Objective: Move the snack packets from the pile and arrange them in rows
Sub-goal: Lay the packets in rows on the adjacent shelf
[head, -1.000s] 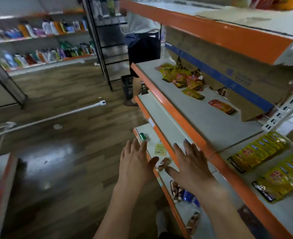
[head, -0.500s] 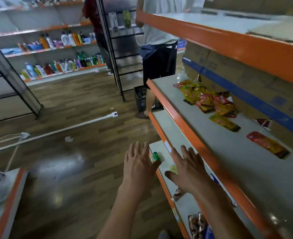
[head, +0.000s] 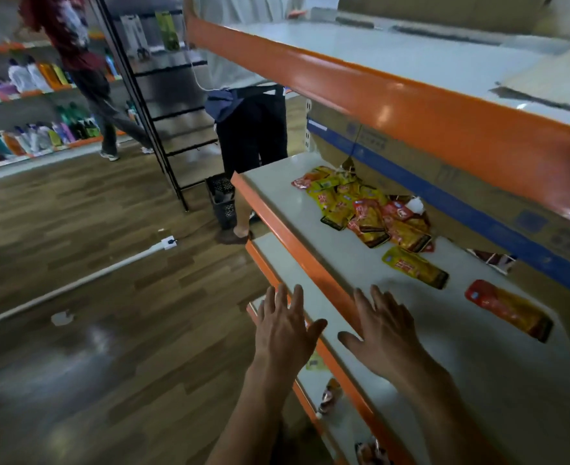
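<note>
Far left, a wall rack of white shelves with orange edging (head: 42, 152) carries rows of coloured plastic bottles, blurred. The brown wood-plank floor (head: 92, 263) shows a white cable strip (head: 75, 283) running diagonally to a white socket block. A person in a red top walks past the rack; a second person in a white top and dark shorts stands at the far end of the near shelving, beside a black perforated plastic basket (head: 223, 204) on the floor. At centre, the left hand (head: 285, 330) is held palm down, fingers spread, grip empty, in front of the orange front lip of the lower shelf tiers. Just beside it, the right hand (head: 382, 333) is likewise palm down with fingers spread and grip empty, over the near part of the grey-white metal shelf with orange front edge (head: 310, 263); whether it touches the surface cannot be told. Farther back on that shelf lies the loose pile of yellow and red foil snack packets (head: 360, 209), overlapping one another against the brown cardboard backing with a blue stripe (head: 478, 209). Right of the pile, a single yellow packet (head: 414, 267) lies apart, and a single red and orange packet (head: 508, 310) lies farther right, both flat and separate, well clear of both hands.
</note>
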The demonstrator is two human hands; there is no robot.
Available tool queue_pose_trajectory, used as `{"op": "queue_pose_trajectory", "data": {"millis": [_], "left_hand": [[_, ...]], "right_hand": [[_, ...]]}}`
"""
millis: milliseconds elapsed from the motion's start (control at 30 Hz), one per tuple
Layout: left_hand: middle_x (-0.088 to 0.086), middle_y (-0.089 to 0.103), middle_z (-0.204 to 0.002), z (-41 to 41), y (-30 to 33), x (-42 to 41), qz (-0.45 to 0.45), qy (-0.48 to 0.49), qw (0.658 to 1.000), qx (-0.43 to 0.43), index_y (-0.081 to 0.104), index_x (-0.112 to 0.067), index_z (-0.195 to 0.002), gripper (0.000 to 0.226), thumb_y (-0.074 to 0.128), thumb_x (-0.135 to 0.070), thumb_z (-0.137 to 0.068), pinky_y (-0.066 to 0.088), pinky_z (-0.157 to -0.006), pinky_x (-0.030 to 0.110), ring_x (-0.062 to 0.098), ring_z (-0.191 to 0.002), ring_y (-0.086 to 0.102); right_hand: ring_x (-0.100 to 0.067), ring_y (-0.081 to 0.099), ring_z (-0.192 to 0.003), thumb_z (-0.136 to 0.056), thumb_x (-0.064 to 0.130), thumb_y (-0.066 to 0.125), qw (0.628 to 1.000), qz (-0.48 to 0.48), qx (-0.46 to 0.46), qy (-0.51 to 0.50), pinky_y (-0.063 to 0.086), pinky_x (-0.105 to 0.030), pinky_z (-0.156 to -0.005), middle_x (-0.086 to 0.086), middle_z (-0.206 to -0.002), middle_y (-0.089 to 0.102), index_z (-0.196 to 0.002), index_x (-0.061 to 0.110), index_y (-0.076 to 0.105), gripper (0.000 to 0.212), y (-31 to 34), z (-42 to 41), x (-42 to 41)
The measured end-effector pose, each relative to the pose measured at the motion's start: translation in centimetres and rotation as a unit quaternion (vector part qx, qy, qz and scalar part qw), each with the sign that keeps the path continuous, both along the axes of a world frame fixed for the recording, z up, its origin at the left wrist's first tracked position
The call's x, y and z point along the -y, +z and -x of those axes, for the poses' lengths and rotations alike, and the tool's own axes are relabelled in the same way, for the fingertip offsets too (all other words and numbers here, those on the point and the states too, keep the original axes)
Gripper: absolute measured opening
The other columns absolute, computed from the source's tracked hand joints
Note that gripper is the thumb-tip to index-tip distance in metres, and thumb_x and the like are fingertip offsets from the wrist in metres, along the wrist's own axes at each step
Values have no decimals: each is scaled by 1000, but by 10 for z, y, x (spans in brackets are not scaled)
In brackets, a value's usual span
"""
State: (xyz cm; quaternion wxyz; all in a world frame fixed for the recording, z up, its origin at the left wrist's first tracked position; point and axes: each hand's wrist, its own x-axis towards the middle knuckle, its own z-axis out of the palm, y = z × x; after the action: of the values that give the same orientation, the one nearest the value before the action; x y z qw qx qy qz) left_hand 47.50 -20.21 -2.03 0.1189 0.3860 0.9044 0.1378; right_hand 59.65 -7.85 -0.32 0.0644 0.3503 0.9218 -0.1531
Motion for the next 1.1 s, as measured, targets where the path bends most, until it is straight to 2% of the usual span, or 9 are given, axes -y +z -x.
{"op": "queue_pose_trajectory", "data": {"millis": [100,233,367,433,633,767,833,967,1100], "left_hand": [[12,6,-166,21,0,-28,4,-37,999,-7,7,-20,-159,82,40,-62,-97,8,-124,44,32,-153,-1],[14,19,-163,52,-3,-72,-21,-100,995,-20,19,-17,-157,80,45,-60,-96,13,-123,45,36,-152,9],[13,26,-160,87,-8,-114,-31,-149,988,-19,29,-18,-153,76,51,-60,-93,18,-120,43,35,-149,17],[11,25,-160,103,-12,-131,-27,-160,987,-12,29,-20,-152,75,52,-60,-93,20,-119,44,34,-149,18],[6,45,-145,149,-22,-168,-75,-194,978,-13,45,-20,-141,65,56,-57,-90,37,-108,44,30,-132,40],[6,48,-141,172,-22,-189,-93,-206,974,-14,46,-18,-140,61,58,-53,-91,39,-103,43,31,-129,43],[9,52,-136,180,-23,-200,-97,-200,975,-5,50,-16,-135,57,58,-52,-92,41,-98,43,34,-125,47],[15,54,-127,186,-20,-218,-97,-171,980,-6,46,-12,-136,60,58,-51,-92,43,-91,43,37,-115,50],[16,50,-125,191,-18,-235,-70,-139,988,-20,43,-10,-134,66,62,-51,-86,42,-92,46,37,-115,48]], "right_hand": [[-31,6,-151,-91,67,44,999,-13,-9,-46,12,-48,-122,-10,-165,2,-158,22,5,89,-7,12,-22],[-28,8,-151,-71,89,22,991,10,-38,-129,11,-45,-120,-9,-165,8,-157,22,13,110,-7,25,-44],[-38,33,-141,-79,54,71,977,-71,-64,-190,36,-50,-108,-19,-154,35,-150,13,37,89,-23,37,-72],[-41,43,-132,-73,44,79,963,-94,-90,-234,43,-54,-101,-19,-141,49,-140,10,50,81,-35,41,-87],[-27,31,-122,-73,35,81,923,-151,-144,-325,44,-58,-100,-17,-128,58,-124,11,62,60,-45,60,-100],[-31,26,-138,-91,47,59,913,-101,-100,-382,36,-48,-105,-7,-150,36,-145,24,41,62,-44,76,-97],[-35,36,-132,-93,46,55,903,-89,-97,-410,37,-45,-101,-9,-145,41,-142,26,45,54,-45,83,-96],[-45,59,-100,-78,28,78,883,-122,-142,-431,48,-52,-85,-23,-108,63,-113,11,70,39,-50,85,-97],[-46,57,-99,-74,31,81,870,-126,-136,-456,46,-51,-82,-24,-111,61,-115,9,68,49,-49,77,-93]]}}
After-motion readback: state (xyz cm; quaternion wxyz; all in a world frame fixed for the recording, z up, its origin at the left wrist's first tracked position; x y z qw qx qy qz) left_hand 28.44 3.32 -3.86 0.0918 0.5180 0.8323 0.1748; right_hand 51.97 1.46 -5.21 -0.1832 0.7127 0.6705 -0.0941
